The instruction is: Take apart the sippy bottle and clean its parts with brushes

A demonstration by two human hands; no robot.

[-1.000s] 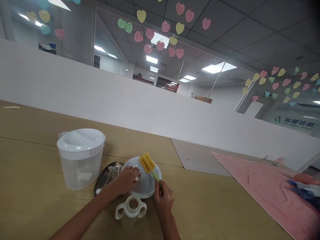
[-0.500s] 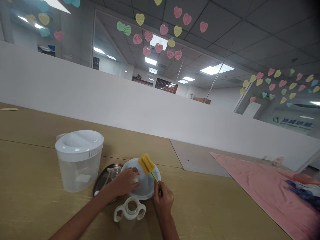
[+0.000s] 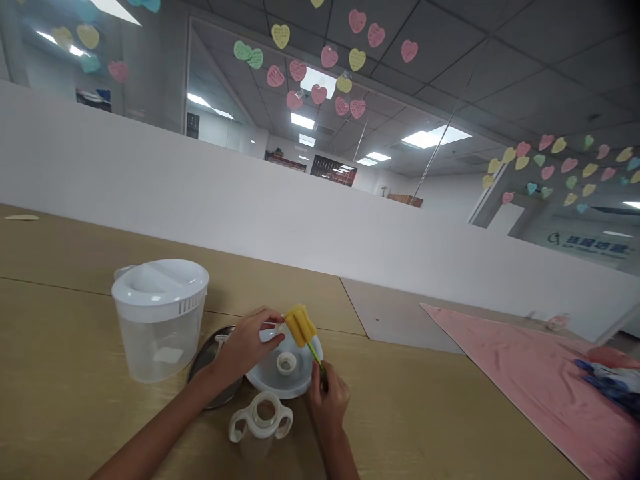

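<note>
The right hand (image 3: 329, 397) is closed around the green handle of a yellow sponge brush (image 3: 301, 327); the left hand (image 3: 247, 343) is partly open, its thumb and forefinger curved toward each other with a narrow gap. Something pale may sit between those fingertips, but it is too small to tell, so I cannot say whether the left hand holds anything.

The brush's long axis slants: the sponge head points up, away from the person and a little left, and the handle runs back down and right into the right fist. The head is thus above the far side of a pale bowl (image 3: 284, 393), with the left fingertips just beside it on its left; whether they touch it is unclear. The right hand has the handle end, while the left hand is the nearer one to the sponge.

In the bowl lies a small white ring (image 3: 287, 372), below the sponge and between the two hands. Left of the bowl, partly under the left forearm, is a dark metal tray (image 3: 201, 363). A two-handled bottle (image 3: 257, 441) stands upright on the near side of the bowl, its open mouth up. A lidded jug (image 3: 160, 337) stands farther left on the worktop (image 3: 425, 407), whose far edge meets a white partition (image 3: 300, 220).
</note>
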